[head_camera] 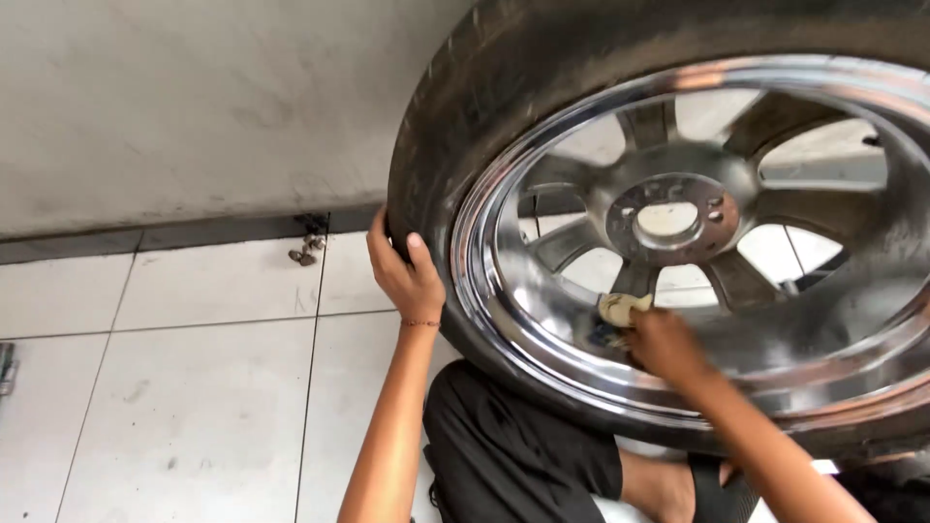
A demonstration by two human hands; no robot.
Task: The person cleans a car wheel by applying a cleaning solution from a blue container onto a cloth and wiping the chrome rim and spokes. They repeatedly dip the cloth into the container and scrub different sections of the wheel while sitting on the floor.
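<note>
L hand grips tyre edge; R hand pinches cloth on chrome rim. Risk: wheel upright, weak L grip → rolls/tips.

Both forearms are bare from the elbow down, with no sleeves, gloves or watch visible on either arm. The left hand carries one accessory: a thin, dark beaded bracelet encircling the wrist just below the palm, while the right hand and its wrist carry nothing. The lower body is clothed in black fabric shorts with a plain hem ending at the knee, and a bare knee shows beyond the hem.
</note>
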